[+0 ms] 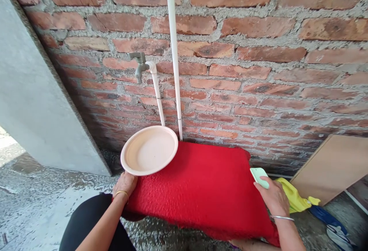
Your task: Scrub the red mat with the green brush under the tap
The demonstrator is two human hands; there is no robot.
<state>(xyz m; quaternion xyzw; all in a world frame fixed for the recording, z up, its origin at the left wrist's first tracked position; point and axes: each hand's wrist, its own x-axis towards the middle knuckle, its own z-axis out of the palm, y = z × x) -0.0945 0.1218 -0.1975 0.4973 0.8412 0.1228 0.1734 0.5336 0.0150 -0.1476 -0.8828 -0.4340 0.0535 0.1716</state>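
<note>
A thick red cloth (212, 186) lies spread over a low bench-like support, its ragged edges hanging down. My left hand (125, 184) grips the cloth at its left edge, just below the basin's rim; the basin partly hides its fingertips. In my right hand (274, 197), held at the cloth's right edge, is what looks like a pale green scrub brush (258, 176), its underside hidden. A round, shallow beige basin (153, 152) sits at the back left corner of the cloth, tilted a little, with no water visible in it.
Behind is a brick wall (241, 78) with a grey tap (140, 67) above the basin and a white pipe (173, 51). A grey slab (46, 82) leans at left. A tan board (333, 166), a yellow cloth (291, 193) and a slipper (339, 237) are at right. The floor is wet.
</note>
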